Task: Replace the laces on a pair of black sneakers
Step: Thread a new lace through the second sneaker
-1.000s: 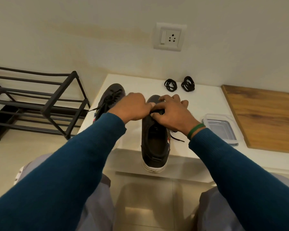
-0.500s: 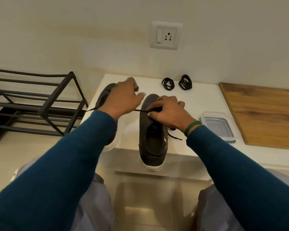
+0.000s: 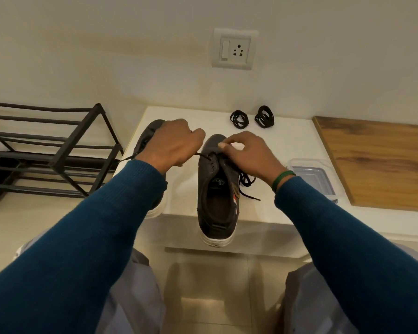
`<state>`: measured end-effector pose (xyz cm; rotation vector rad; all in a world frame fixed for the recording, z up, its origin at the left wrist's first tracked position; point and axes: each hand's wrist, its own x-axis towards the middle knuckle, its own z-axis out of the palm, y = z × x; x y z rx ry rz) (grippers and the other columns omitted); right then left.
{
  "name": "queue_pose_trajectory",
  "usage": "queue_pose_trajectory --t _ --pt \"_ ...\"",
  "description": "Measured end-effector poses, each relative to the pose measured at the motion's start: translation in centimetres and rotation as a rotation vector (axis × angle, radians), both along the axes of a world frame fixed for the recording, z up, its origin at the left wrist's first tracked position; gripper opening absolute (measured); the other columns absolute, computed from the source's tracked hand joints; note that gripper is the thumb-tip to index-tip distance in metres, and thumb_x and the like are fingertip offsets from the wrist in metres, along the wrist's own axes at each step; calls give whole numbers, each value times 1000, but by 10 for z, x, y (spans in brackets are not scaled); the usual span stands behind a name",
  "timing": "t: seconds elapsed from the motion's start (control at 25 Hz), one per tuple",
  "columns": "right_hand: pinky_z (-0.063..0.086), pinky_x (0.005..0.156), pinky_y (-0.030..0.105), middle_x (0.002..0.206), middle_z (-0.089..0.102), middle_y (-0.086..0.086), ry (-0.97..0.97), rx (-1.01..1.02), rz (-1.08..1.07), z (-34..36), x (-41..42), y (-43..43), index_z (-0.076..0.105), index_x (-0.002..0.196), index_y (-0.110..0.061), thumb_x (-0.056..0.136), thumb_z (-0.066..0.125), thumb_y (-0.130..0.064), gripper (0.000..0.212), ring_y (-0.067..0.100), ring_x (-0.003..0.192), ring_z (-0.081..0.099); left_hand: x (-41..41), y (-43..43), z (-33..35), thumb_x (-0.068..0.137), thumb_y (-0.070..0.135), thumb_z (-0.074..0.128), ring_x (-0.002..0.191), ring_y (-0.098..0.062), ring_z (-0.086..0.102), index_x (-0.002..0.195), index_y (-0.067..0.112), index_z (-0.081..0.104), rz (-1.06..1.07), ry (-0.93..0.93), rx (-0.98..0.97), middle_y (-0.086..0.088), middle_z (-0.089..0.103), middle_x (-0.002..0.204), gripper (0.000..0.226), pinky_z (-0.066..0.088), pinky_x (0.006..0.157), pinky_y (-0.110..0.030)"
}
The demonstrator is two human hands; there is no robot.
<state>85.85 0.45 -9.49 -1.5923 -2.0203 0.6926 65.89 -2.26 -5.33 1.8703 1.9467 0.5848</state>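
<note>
A black sneaker (image 3: 215,201) lies toe-away on the white table (image 3: 290,145), its heel over the front edge. My left hand (image 3: 176,143) grips one end of its old black lace (image 3: 202,155), which runs taut to a top eyelet. My right hand (image 3: 249,153) pinches the lace at the eyelets near the toe; loose lace (image 3: 246,182) trails right of the shoe. The second black sneaker (image 3: 150,133) lies to the left, mostly hidden under my left arm. Two coiled black laces (image 3: 239,119) (image 3: 264,116) sit at the table's back.
A clear plastic container (image 3: 316,177) stands right of the shoe. A wooden board (image 3: 381,162) covers the right side. A black metal shoe rack (image 3: 48,150) stands on the floor at left. A wall socket (image 3: 234,49) is above the table.
My left hand drew out to the left with the lace end, then came back nearer the shoe. My right hand rose from the toe and now pinches the lace; more loose lace lies at the right.
</note>
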Motion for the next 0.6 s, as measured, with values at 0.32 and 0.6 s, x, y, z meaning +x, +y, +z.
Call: queue_pose_trajectory --t 0.32,0.6 --pt "41 82 25 114 67 -5 -69 -39 -79 5 31 5 70 112 -23 95 61 -38 24 10 100 58 -23 7 12 95 23 53 66 -23 59 77 4 67 -90 301 -32 -11 66 79 29 49 60 -34" --pt "40 61 20 88 63 -5 -151 -78 10 -1 13 -10 68 89 -20 91 70 -26 7 9 81 56 6 4 -15 87 43 70 91 -18 64 105 19 68 -229 196 -26 3 69 99 30 50 75 -31"
